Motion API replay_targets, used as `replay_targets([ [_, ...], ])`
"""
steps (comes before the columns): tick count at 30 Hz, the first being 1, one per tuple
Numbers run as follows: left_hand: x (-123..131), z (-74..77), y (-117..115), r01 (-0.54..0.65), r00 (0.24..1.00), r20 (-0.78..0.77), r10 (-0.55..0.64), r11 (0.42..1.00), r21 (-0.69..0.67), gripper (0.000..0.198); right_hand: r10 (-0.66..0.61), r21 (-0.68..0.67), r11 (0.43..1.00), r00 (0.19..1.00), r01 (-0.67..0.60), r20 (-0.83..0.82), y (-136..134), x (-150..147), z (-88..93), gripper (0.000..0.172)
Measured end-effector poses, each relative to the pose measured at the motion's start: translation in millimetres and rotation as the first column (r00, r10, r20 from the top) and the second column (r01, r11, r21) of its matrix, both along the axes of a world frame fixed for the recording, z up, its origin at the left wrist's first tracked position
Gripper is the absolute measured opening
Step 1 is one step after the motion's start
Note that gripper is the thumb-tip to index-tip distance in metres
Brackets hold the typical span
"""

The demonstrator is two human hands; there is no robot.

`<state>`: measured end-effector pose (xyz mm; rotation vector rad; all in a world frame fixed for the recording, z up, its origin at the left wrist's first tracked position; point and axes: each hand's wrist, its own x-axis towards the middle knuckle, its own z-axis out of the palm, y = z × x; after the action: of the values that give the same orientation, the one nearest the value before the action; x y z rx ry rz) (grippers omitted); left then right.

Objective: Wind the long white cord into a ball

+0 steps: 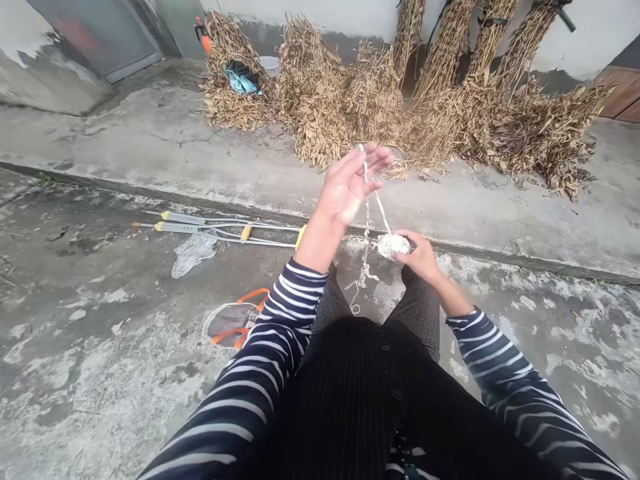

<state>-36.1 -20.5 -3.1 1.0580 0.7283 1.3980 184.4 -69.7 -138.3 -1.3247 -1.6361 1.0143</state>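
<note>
"Head view, hands first. What's the left one got?"

"Left hand [350, 183] is raised, palm turned toward the camera, fingers half spread. A white string [383, 213] is caught among the fingertips and runs taut down to the right hand."

"And the right?"

"Right hand [423, 257] is lower and to the right of the left one, fingers clenched round a small ball of string [393, 245]. The ball pokes out on the thumb side."

"Any loose string?"

"Yes, a second strand [367, 230] drops from the left hand, hangs between both hands and ends in a curly tail [357, 290] below them, over the knees."

"Quick sweep of the rest."

"Striped sleeves on both arms, dark trousers. Left of the left hand, a pair of crutches [220, 228] lies on the concrete ground [100, 373], with a clear plastic bag [193, 253] just beside them. Under the left elbow there's an orange-rimmed item [233, 323]; can't tell what it is. Beyond both hands, bundles of dried plants [325, 113] lean against the wall, and a blue cloth [243, 79] sits on the leftmost bundle."
</note>
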Motion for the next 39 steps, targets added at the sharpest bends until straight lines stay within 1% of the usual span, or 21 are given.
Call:
replay_targets([
  [3,-19,-15.3,20,0.029,0.987,-0.155,-0.036,0.998,-0.048,0.029,-0.011,-0.112,0.994,0.999,0.006,-0.038,3,10,5.9,0.049],
  [5,-42,-32.7,25,0.077,0.960,-0.263,-0.097,0.993,-0.088,0.030,-0.055,-0.132,0.990,0.998,0.056,0.008,10,22,13.1,0.050],
  [8,-75,-69.2,23,0.112,0.879,-0.437,-0.190,0.974,-0.199,0.028,-0.139,-0.085,0.985,0.979,0.153,0.152,22,45,30.5,0.051],
  [10,-83,-95.6,19,0.042,0.794,-0.571,-0.210,0.955,-0.292,0.023,-0.182,-0.005,0.982,0.954,0.188,0.240,27,56,45.5,0.052],
  [11,-81,-107.1,15,-0.029,0.744,-0.642,-0.185,0.951,-0.308,0.016,-0.193,0.045,0.981,0.942,0.188,0.275,29,59,53.4,0.053],
  [12,-74,-116.5,11,-0.100,0.696,-0.704,-0.140,0.952,-0.288,0.011,-0.199,0.098,0.979,0.931,0.177,0.306,30,59,61.0,0.053],
  [13,-62,-123.3,5,-0.136,0.664,-0.743,-0.089,0.962,-0.236,0.015,-0.198,0.146,0.977,0.921,0.157,0.335,31,58,68.3,0.053],
  [14,-47,-127.5,-1,-0.134,0.658,-0.752,-0.037,0.977,-0.165,0.023,-0.194,0.186,0.973,0.912,0.133,0.362,31,55,74.8,0.054],
  [15,-29,-129.3,-8,-0.096,0.676,-0.737,-0.006,0.991,-0.096,0.030,-0.187,0.217,0.970,0.902,0.108,0.389,32,50,80.5,0.054],
  [16,-10,-129.2,-16,-0.030,0.714,-0.700,-0.003,0.999,-0.036,0.034,-0.181,0.239,0.967,0.891,0.085,0.416,32,45,85.2,0.054],
  [18,27,-126.2,-30,0.059,0.787,-0.615,-0.041,0.998,0.010,0.036,-0.179,0.264,0.963,0.869,0.058,0.462,33,33,91.7,0.053],
  [20,55,-123.7,-40,0.054,0.826,-0.562,-0.038,0.998,0.013,0.032,-0.193,0.279,0.959,0.846,0.055,0.497,35,24,94.9,0.052],
  [23,73,-123.8,-48,-0.011,0.810,-0.586,0.004,1.000,-0.007,0.026,-0.216,0.305,0.951,0.822,0.054,0.527,39,19,96.7,0.052],
  [24,74,-123.8,-48,-0.030,0.789,-0.613,0.033,0.999,0.016,0.025,-0.220,0.313,0.948,0.819,0.051,0.531,40,19,97.1,0.053],
  [26,68,-121.3,-47,-0.052,0.734,-0.667,0.125,0.990,0.128,0.025,-0.221,0.322,0.946,0.816,0.045,0.535,41,20,98.1,0.053],
  [28,59,-114.4,-42,-0.055,0.681,-0.697,0.225,0.965,0.258,0.023,-0.215,0.314,0.948,0.815,0.043,0.538,41,21,99.1,0.052],
  [30,48,-104.0,-37,-0.035,0.658,-0.698,0.282,0.938,0.346,0.021,-0.203,0.290,0.956,0.818,0.047,0.538,41,21,99.3,0.052],
  [32,38,-92.0,-32,0.011,0.669,-0.687,0.284,0.920,0.391,0.019,-0.194,0.267,0.962,0.824,0.054,0.533,42,21,97.9,0.053],
  [35,23,-74.8,-25,0.130,0.692,-0.691,0.210,0.905,0.406,0.016,-0.193,0.253,0.965,0.832,0.066,0.520,46,22,93.0,0.053],
  [37,17,-65.8,-20,0.184,0.688,-0.704,0.177,0.896,0.405,0.015,-0.191,0.244,0.967,0.833,0.069,0.520,48,22,89.5,0.052],
  [39,13,-60.4,-14,0.197,0.670,-0.722,0.172,0.897,0.396,0.015,-0.181,0.238,0.969,0.833,0.062,0.522,50,22,87.1,0.052],
])
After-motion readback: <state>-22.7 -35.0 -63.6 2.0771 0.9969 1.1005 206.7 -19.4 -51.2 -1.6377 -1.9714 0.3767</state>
